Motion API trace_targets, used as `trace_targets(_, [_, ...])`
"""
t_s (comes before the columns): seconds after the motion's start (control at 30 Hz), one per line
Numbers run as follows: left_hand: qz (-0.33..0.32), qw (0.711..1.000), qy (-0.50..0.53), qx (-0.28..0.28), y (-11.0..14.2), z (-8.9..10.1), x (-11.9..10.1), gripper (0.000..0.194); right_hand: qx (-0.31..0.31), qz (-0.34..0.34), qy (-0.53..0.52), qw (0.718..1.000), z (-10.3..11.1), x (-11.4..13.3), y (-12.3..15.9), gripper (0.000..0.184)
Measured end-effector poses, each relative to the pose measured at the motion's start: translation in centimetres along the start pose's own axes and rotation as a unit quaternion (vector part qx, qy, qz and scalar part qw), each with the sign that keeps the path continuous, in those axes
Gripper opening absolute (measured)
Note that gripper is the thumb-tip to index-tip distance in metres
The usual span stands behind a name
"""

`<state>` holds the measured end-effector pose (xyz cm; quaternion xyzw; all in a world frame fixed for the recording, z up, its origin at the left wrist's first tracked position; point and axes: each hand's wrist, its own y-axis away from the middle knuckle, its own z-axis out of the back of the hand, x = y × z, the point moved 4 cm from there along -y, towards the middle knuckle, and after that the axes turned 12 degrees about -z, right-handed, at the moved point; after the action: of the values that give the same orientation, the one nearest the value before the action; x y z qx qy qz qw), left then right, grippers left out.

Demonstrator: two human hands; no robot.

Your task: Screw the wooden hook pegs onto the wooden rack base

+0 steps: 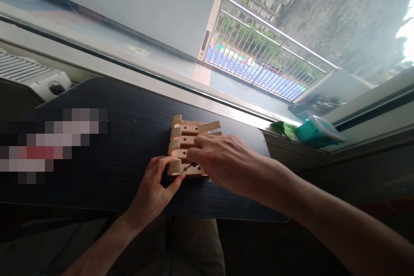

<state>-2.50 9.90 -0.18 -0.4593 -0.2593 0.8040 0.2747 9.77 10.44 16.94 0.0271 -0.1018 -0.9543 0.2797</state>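
Note:
A pale wooden piece (190,129) made of several side-by-side strips lies on the dark table (142,138). Rounded blocks stand at the left ends of the strips, and small dark holes or screws dot them. My left hand (154,189) grips its near left corner, thumb on the near side and fingers over the rounded block. From the closed fingers of my right hand (223,157) comes a thin dark tool (190,166), perhaps a hex key or small screwdriver. Its tip meets a hole in the nearest strip. The right hand covers the right part of the piece.
Behind the table runs a window sill (155,88), with a railing (255,47) outside the glass. A teal container (315,131) and a green cloth (284,129) are at the right. A white slatted appliance (35,73) stands at left. A pixelated patch (54,142) hides the table's left part.

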Motion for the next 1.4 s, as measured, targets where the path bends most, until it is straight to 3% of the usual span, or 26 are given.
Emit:
trace_targets(0.17, [0.0,1.0,-0.002,0.003,-0.1,0.0,-0.1,0.028,0.028,0.036,0.043,0.998,0.6,-0.1,-1.9,0.015])
trace_targets(0.27, [0.008,1.0,0.001,0.007,-0.1,0.0,0.0,0.028,0.043,0.002,0.038,0.998,0.7,-0.7,-2.3,0.012])
trace_targets(0.4, [0.01,1.0,-0.002,0.007,0.0,-0.1,0.1,0.029,0.059,-0.032,0.03,0.997,1.1,-0.8,-2.3,0.01])
trace_targets(0.6, [0.012,1.0,-0.006,0.006,0.0,-0.2,0.1,0.028,0.075,0.02,-0.007,0.997,1.2,-0.8,-2.4,0.019])
trace_targets(0.7, [0.009,1.0,-0.007,0.001,-0.1,-0.1,-0.1,0.029,0.069,0.033,-0.017,0.997,0.9,-1.2,-2.6,0.014])
trace_targets(0.97, [0.011,1.0,-0.017,-0.003,-0.2,0.1,-0.2,0.028,0.064,-0.037,0.024,0.997,1.8,-1.0,-2.5,0.022])
trace_targets(1.1, [0.009,1.0,-0.016,0.001,-0.2,0.1,-0.2,0.028,0.096,-0.022,0.046,0.994,2.6,-0.4,-2.1,0.017])
trace_targets(1.23, [0.005,1.0,-0.018,0.006,-0.2,0.0,-0.3,0.028,0.086,-0.003,0.033,0.996,2.3,-0.2,-2.0,0.014])
trace_targets(1.4, [0.004,1.0,-0.025,0.002,-0.3,0.0,-0.4,0.029,0.077,-0.026,0.036,0.996,1.7,-0.1,-2.2,0.019])
